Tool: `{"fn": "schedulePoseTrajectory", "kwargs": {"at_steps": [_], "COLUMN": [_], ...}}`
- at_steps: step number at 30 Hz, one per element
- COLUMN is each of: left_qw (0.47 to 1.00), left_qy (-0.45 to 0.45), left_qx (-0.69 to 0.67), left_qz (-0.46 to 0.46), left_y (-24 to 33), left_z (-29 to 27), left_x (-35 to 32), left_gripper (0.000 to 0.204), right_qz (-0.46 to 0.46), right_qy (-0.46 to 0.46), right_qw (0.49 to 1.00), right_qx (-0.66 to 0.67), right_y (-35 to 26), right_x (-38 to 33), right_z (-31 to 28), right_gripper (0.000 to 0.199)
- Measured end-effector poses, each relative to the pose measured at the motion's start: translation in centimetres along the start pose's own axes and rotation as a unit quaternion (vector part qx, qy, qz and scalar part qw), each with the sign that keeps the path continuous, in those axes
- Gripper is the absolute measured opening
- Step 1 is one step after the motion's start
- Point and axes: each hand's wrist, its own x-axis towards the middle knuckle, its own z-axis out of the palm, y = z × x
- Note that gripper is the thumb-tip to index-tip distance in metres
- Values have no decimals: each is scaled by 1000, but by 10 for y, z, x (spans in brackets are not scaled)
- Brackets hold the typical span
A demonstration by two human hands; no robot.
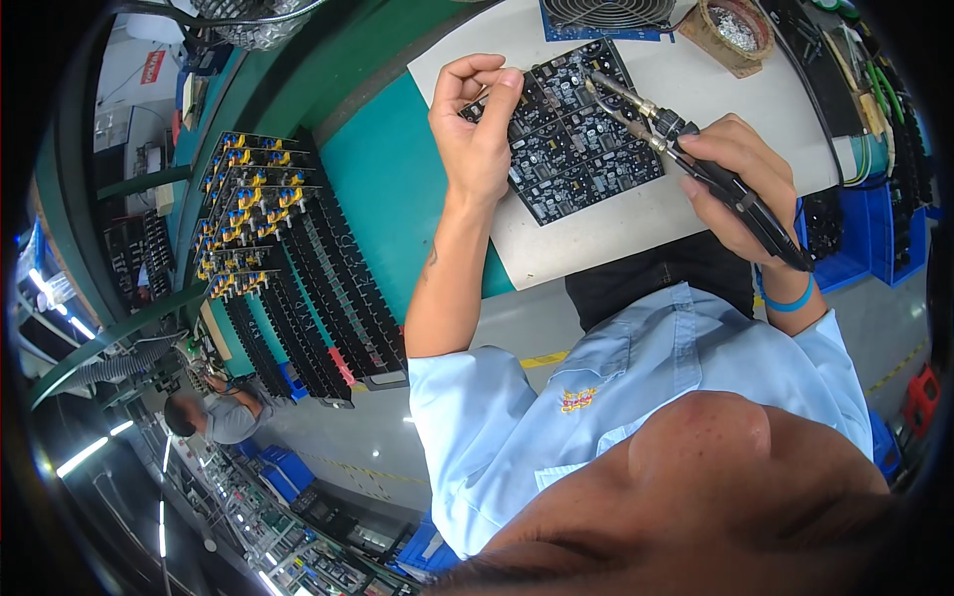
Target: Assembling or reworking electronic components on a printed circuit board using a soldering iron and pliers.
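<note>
On a pale work mat (556, 248) lies a panel of black circuit boards (586, 139), densely filled with small parts and divided into several sections. My left hand (479, 129) is closed at the panel's left corner, thumb against the index finger; what it pinches is too small to make out. My right hand (740, 184) grips black soldering tweezers (730, 189) with two metal tips. Both tips point left over the upper right part of the panel. Whether they touch a component cannot be told.
A fan with a round grille (608, 12) and a brown container of metal shavings (733, 35) stand behind the panel. Black racks (328, 288) and stacked boards with yellow parts (253, 214) are on the left. Blue bins (874, 233) stand right. Another person (224, 417) is far left.
</note>
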Motion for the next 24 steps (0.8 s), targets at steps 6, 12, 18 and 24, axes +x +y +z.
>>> {"fn": "schedulePoseTrajectory", "kwargs": {"at_steps": [6, 12, 18, 24], "left_qw": [1000, 999, 997, 996], "left_qy": [4, 15, 26, 24], "left_qx": [3, -6, -21, -22], "left_qz": [-9, -34, -75, -88], "left_y": [-3, -2, 0, -2], "left_z": [0, 0, -1, -1], "left_x": [1, 2, 0, 2], "left_gripper": [22, 22, 21, 22], "right_qz": [-2, 137, 158, 71], "right_qy": [29, 236, 258, 187], "right_qw": [1000, 953, 949, 979], "right_qx": [-4, -132, -95, -35], "right_y": [4, 21, 28, 30], "right_x": [-10, -33, -34, -32], "right_z": [-19, -34, -35, -20], "right_gripper": [44, 41, 40, 41]}}
